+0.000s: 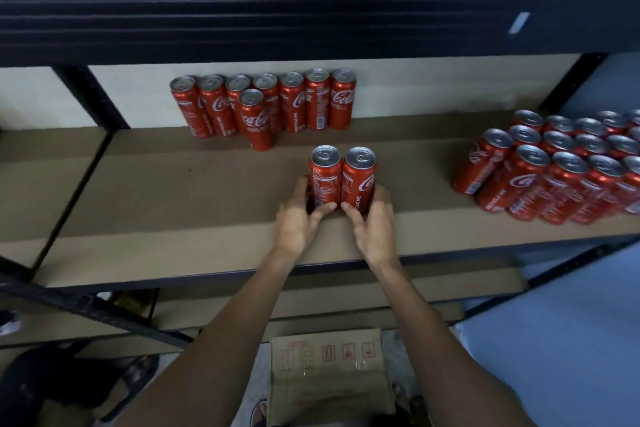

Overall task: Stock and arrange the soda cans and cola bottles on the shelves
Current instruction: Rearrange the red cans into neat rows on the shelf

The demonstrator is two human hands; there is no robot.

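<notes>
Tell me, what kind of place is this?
Probably a shop stockroom: plain metal-framed shelving with board shelves, a big block of identical red cola cans, and a cardboard carton on the floor below.

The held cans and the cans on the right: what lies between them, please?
Head view: only bare shelf board between held cans and that block.

The front can (256, 121) says "Coca-Cola" in curly white letters. The right middle can (358, 184) shows "CLE ME" down its side. A can in the right bunch (502, 191) says "RECYCLE ME". The left middle can (325, 180) has tiny print I cannot read. The box (329, 378) has red signs.
</notes>
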